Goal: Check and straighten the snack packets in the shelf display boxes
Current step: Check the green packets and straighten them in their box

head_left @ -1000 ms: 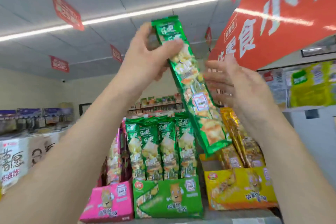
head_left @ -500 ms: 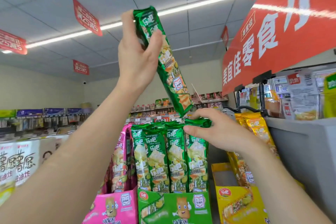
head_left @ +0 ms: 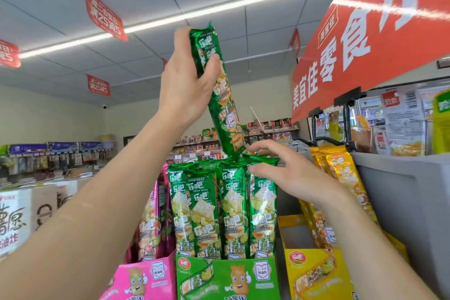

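My left hand grips the top of a long green snack packet, held nearly upright with its lower end touching the tops of the packets below. Several green packets stand upright in the green display box. My right hand rests on the top edge of the rightmost standing green packet, thumb at its front and fingers spread over the packet tops.
A pink display box with pink packets stands left of the green one. A yellow box with yellow packets stands to the right. A grey shelf side and a red banner are at right.
My left hand has turned the green packet more upright and lowered its tip onto the standing packets. My right hand has opened its pinch on the rightmost packet's top and spread its fingers.
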Demonstrator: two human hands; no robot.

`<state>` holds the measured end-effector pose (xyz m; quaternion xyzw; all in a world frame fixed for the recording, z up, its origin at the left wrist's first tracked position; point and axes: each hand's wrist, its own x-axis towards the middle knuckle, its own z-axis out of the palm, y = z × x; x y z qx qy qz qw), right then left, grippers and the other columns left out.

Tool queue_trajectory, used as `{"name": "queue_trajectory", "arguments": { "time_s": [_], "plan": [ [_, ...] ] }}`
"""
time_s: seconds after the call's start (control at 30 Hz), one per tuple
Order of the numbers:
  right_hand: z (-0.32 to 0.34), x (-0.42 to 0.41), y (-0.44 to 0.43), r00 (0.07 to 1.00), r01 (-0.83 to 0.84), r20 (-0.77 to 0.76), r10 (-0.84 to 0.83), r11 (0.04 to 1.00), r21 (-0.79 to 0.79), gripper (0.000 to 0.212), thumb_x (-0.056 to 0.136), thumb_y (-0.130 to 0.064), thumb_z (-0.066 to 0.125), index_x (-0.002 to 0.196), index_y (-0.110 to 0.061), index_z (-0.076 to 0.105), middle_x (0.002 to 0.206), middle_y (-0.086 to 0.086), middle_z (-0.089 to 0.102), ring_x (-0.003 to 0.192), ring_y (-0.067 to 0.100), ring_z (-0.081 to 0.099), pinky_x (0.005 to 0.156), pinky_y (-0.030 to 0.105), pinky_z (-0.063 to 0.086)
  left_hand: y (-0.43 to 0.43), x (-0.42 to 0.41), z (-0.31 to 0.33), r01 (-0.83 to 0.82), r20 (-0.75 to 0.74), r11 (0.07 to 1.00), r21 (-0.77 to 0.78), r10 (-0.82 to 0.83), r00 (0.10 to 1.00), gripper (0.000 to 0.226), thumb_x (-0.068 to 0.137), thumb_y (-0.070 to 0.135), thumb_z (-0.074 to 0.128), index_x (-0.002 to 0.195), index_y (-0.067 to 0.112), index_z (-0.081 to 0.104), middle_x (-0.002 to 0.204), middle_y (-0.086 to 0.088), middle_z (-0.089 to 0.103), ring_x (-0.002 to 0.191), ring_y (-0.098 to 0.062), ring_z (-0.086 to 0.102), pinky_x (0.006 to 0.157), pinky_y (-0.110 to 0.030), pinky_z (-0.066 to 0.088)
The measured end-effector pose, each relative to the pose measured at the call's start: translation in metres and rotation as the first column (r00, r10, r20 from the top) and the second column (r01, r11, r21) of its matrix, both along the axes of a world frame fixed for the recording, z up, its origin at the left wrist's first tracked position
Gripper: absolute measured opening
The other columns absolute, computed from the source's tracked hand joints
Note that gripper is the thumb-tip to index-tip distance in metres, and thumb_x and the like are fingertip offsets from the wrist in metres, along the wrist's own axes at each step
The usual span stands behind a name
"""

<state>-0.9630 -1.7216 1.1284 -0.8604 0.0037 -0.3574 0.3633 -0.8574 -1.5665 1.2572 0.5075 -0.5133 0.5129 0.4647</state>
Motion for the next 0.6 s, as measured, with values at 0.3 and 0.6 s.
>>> {"name": "queue_trajectory", "arguments": {
  "time_s": [0.3, 0.6],
  "plan": [
    [0.025, 0.010, 0.024, 0.989, 0.148, 0.021, -0.149, 0.941, -0.305, 0.025, 0.092, -0.046, 0.055, 0.108, -0.033, 0.068, 0.124, -0.013, 0.063, 0.117, 0.009, 0.054, 0.102, 0.035, 0.042, 0.001, 0.005, -0.012, -0.108, 0.043, 0.988, 0.112, 0.104, 0.994, 0.034, 0.094, 0.036, 0.053, 0.120, 0.018, 0.039, 0.093, 0.008, 0.061, 0.079, -0.022, 0.060, 0.067, -0.034, 0.043],
    [0.017, -0.005, 0.012, 0.970, 0.243, 0.057, -0.236, 0.933, -0.264, 0.024, 0.091, -0.042, 0.054, 0.104, -0.033, 0.073, 0.108, -0.020, 0.059, 0.100, 0.004, 0.055, 0.083, 0.026, 0.041, -0.006, 0.004, -0.006, 0.015, -0.070, 0.982, 0.186, -0.002, 0.998, 0.036, 0.095, 0.032, 0.057, 0.120, 0.014, 0.037, 0.095, 0.000, 0.062, 0.074, -0.029, 0.064, 0.066, -0.052, 0.056]
  ]
}}
